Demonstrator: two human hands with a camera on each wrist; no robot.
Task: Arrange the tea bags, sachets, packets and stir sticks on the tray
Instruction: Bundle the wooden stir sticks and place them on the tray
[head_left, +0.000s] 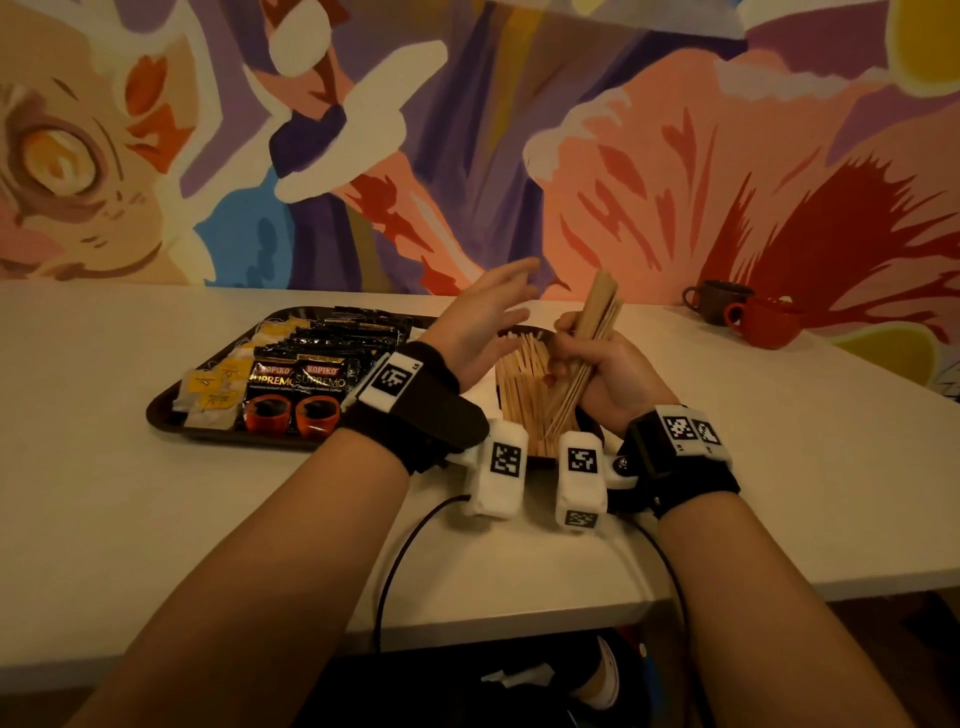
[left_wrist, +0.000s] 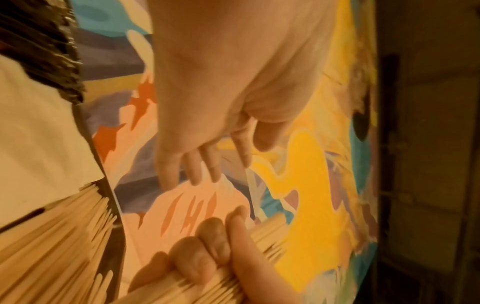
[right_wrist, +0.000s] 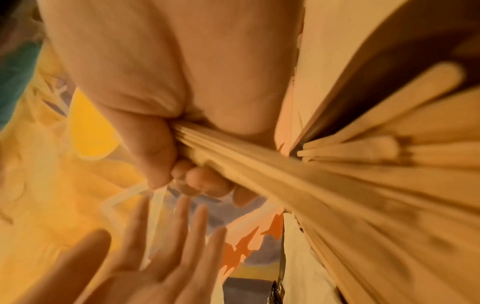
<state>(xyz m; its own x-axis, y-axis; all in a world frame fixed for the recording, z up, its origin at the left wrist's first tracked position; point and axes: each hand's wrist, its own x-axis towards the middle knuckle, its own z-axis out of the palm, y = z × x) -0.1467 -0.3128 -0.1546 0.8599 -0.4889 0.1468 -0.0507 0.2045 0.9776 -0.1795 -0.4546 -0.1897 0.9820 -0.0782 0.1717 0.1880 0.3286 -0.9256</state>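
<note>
A bundle of stir sticks (head_left: 587, 353) is clenched in the right hand (head_left: 605, 382), tilted upward over a loose pile of sticks (head_left: 522, 387) lying at the right end of the dark tray (head_left: 171, 410). The left hand (head_left: 485, 322) is held just beside the bundle with fingers straight and spread, grasping nothing. On the tray, black coffee packets (head_left: 296, 387) are laid in overlapping rows in the middle, and tea bags (head_left: 213, 389) with yellow tags are set at the left end. Part of the tray is hidden by the left wrist and its black strap (head_left: 415, 410). Two cups, a brown cup (head_left: 714, 301) and a red cup (head_left: 766, 322), are placed well apart from the tray, near the wall. Everything is set on a pale table (head_left: 779, 441) against a bright painted mural (head_left: 571, 130).
</note>
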